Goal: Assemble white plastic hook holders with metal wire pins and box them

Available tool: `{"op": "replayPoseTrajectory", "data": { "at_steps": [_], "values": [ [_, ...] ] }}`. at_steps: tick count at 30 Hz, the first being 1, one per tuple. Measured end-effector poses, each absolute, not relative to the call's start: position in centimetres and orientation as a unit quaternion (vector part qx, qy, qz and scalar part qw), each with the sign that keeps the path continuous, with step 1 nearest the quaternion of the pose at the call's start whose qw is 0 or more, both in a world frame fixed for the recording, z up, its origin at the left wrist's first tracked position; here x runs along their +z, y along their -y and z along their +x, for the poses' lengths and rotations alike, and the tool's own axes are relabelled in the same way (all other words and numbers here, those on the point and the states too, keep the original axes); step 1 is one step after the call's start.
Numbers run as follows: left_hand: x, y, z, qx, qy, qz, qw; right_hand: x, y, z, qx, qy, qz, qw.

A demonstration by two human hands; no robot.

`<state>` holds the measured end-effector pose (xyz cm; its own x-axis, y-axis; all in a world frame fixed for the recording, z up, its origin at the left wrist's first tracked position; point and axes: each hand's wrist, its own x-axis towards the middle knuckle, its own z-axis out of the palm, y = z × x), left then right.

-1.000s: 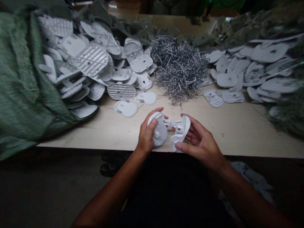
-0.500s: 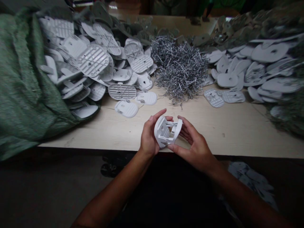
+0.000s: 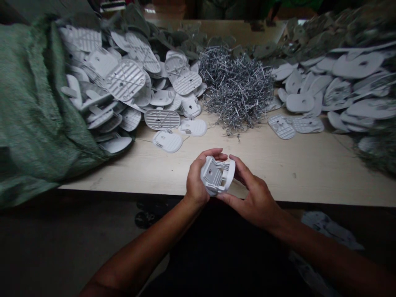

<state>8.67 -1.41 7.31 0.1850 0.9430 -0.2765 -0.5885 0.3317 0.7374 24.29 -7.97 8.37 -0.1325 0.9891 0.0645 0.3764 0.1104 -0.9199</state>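
Low over the table's front edge, my two hands hold a pair of white plastic plates facing each other, joined or meeting at side lugs. My left hand (image 3: 196, 178) is wrapped round the left plate (image 3: 211, 173), whose inner face shows ribs and a small hole. On the other side, my right hand (image 3: 255, 192) grips the rounded right plate (image 3: 229, 175) between thumb below and fingers above. A gap is visible between the plates. Whether a wire piece sits inside is too small to tell.
Similar white plates (image 3: 125, 80) are heaped at the left beside a green woven sack (image 3: 34, 115). More plates (image 3: 300, 103) lie at the right. Between them is a mound of thin metal wire springs (image 3: 238, 88). The wooden table (image 3: 154, 177) ends just under my hands.
The left plate has turned so its ribbed inner face shows more, and the two plates sit closer together. My left fingers have curled further round. The view has shifted slightly.
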Motion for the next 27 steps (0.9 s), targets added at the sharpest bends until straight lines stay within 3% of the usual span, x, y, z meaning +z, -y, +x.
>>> {"op": "replayPoseTrajectory", "data": {
  "at_steps": [7,15,21,27],
  "values": [
    [6.5,1.6,8.0,0.516,-0.411,0.354,0.662,7.6,7.0,23.9,0.383,0.665,-0.518,0.379],
    [7.7,1.4,8.0,0.528,-0.414,0.338,0.660,7.9,5.7,23.5,0.547,0.569,-0.414,0.453],
    [5.6,0.5,6.6,0.487,-0.426,0.397,0.651,7.5,4.0,24.8,0.450,0.678,-0.435,0.386],
    [2.8,-1.7,4.0,0.485,-0.530,0.486,0.497,6.1,1.1,28.5,0.275,0.723,-0.512,0.375]
  ]
}}
